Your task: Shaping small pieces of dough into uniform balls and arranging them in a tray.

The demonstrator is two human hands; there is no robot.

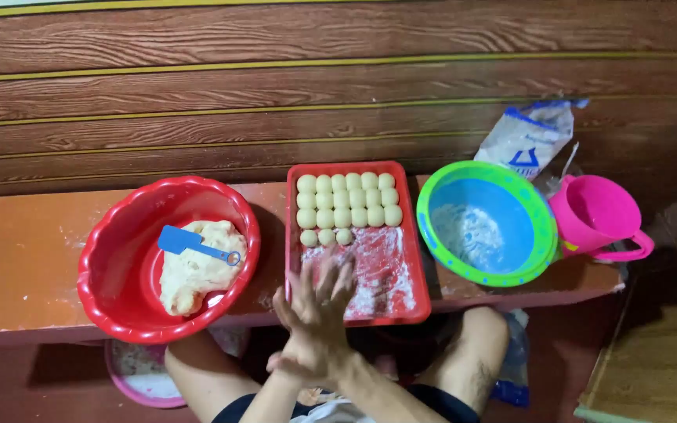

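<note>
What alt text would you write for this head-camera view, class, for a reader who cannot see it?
Two hands pressed palm to palm hover over a red tray holding rows of dough balls. On the orange bench, a red bowl holds dough and a blue scraper; right, a floured green-rimmed blue bowl and pink jug.

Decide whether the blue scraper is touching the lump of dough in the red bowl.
Touching. The head view shows the blue scraper lying flat on top of the dough inside the red bowl, with no gap between them.

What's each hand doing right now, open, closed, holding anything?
Left hand: under the right, palm hidden, cannot tell.
Right hand: open, fingers spread, pressed on the left above the red tray.
</note>
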